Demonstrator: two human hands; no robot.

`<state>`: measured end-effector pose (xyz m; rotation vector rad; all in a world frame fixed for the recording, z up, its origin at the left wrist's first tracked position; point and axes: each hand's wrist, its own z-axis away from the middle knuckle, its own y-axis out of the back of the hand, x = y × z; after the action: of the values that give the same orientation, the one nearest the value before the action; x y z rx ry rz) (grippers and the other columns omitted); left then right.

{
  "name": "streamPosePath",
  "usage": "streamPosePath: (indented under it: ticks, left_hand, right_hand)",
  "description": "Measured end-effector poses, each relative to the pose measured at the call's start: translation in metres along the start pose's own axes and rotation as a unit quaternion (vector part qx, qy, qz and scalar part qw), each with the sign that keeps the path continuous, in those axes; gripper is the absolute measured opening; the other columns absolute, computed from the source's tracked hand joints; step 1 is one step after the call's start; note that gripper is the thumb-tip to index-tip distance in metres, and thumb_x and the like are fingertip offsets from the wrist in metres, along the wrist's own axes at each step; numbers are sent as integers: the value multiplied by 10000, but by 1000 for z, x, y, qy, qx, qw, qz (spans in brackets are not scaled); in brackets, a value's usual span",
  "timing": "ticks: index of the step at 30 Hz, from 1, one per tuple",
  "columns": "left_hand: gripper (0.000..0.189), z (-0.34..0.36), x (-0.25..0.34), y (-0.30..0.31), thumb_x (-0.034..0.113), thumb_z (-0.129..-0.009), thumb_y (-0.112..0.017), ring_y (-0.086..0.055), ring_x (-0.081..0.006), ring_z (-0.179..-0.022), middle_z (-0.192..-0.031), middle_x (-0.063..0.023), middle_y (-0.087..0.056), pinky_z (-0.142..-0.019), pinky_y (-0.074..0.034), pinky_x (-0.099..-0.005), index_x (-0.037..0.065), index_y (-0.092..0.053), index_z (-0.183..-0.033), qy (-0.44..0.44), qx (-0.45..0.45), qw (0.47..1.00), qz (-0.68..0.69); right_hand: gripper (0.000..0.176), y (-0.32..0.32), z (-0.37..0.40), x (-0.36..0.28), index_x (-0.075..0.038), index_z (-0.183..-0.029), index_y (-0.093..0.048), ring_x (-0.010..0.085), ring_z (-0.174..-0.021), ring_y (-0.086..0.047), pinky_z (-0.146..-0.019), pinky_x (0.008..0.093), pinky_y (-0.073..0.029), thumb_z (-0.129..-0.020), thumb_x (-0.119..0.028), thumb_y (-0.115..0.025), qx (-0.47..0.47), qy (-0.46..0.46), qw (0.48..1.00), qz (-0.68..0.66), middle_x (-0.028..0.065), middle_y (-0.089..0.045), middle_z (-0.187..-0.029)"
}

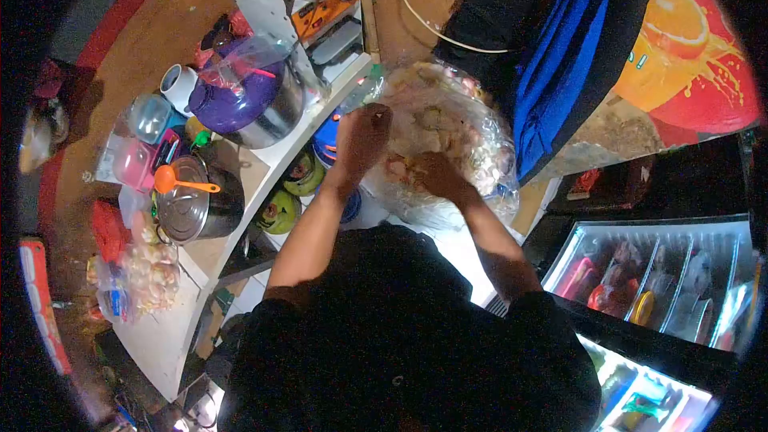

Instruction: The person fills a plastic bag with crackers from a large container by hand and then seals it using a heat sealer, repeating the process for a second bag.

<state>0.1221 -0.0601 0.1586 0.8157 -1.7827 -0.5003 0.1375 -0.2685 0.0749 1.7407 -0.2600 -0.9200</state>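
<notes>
A large clear plastic bag [488, 144], bulging with many small pale pieces in wrappings, stands in front of me. At its left edge is my left hand [366, 134], raised with the fingers curled closed; what they hold, if anything, is hidden. My right hand [438, 176] lies low over the near side of the bag. Its fingers point left and look drawn together against the plastic, dim and slightly blurred, so I cannot make out what is between them.
On the left, a white counter [264, 156] carries a steel pot with a purple cover [240, 100], a lidded pot [188, 208], an orange spoon [188, 184] and plastic containers [150, 118]. Blue cloth [564, 64] hangs right. Lit display case [656, 272] stands lower right.
</notes>
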Motion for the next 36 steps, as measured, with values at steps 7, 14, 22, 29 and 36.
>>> streamPosePath:
  ticks: [7, 14, 22, 29, 36]
  left_hand:
    - [170, 9, 0, 0, 120, -851, -548, -622, -409, -722, -761, -244, -604, -598, -471, -424, 0, -624, -757, 5, 39, 998, 47]
    - [144, 15, -3, 0, 113, -855, -574, -658, -381, -758, -813, -229, -642, -632, -507, -393, 17, -680, -859, 5, 74, 994, 76]
    - [160, 10, 7, 8, 129, -852, -573, -655, -385, -755, -806, -229, -635, -622, -487, -411, -8, -656, -839, 39, 44, 997, 49]
    - [173, 7, 6, 1, 137, -851, -570, -646, -388, -716, -780, -239, -626, -610, -479, -411, -15, -651, -831, 13, 45, 997, 59]
    - [124, 4, -2, -7, 103, -836, -606, -668, -320, -662, -756, -221, -652, -592, -488, -379, 14, -690, -853, 14, 79, 993, 90]
  right_hand:
    - [334, -44, -13, -11, -159, -1194, -622, 341, -982, -628, -856, 493, -474, -878, -225, -539, 15, 34, 992, 124, 144, -668, -1092]
    - [349, -36, -15, -13, -184, -1202, -628, 318, -970, -623, -849, 484, -457, -875, -268, -543, -133, 36, 985, 107, 121, -674, -1076]
    - [370, 7, -11, -34, -190, -1221, -615, 313, -964, -631, -861, 477, -472, -865, -274, -562, -210, 3, 959, 190, 122, -672, -1071]
    - [323, -34, 11, -8, -182, -1166, -651, 324, -865, -655, -777, 473, -505, -864, -252, -561, -87, 10, 960, 264, 131, -690, -976]
    - [522, 36, 15, -2, -36, -1213, -542, 327, -1090, -567, -884, 447, -480, -749, -210, -708, -123, 42, 988, 87, 152, -614, -1138]
